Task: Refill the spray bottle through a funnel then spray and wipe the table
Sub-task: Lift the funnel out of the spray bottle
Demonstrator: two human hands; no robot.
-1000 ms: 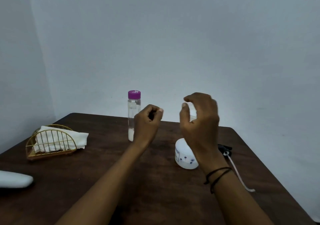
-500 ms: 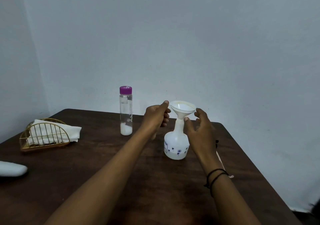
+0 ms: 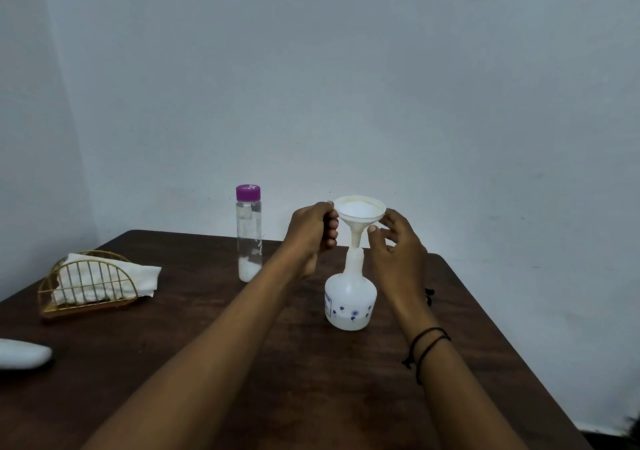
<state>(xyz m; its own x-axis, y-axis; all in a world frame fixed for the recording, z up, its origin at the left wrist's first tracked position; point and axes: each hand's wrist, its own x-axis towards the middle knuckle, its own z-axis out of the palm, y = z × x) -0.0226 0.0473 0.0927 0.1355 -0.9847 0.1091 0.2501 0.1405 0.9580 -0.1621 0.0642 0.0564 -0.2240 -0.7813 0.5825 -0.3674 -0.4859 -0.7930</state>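
A white funnel [image 3: 359,211] sits with its stem in the neck of the spray bottle [image 3: 350,297], which stands upright on the dark wooden table [image 3: 277,363], toward the far right corner. Both hands steady the funnel. The left hand [image 3: 311,229] pinches the rim on its left side, the lower fingers curled under; the right hand [image 3: 394,245] touches the rim's right side with relaxed, slightly spread fingers, the thumb close to the stem. This looks like seating and centring — a funnel perched on a narrow neck tips easily, so it is likely being squared up before anything is poured.

The clear bottle with the purple cap [image 3: 248,233] stands near the far edge, left of the spray bottle and apart from it, capped and mostly empty-looking, with some white content at the bottom; it is probably the refill source. A white cloth [image 3: 104,280] waits in a gold wire holder [image 3: 83,290] by the left edge — presumably for the wiping. A white object [image 3: 20,354] lies at the near left edge, cut off from view.
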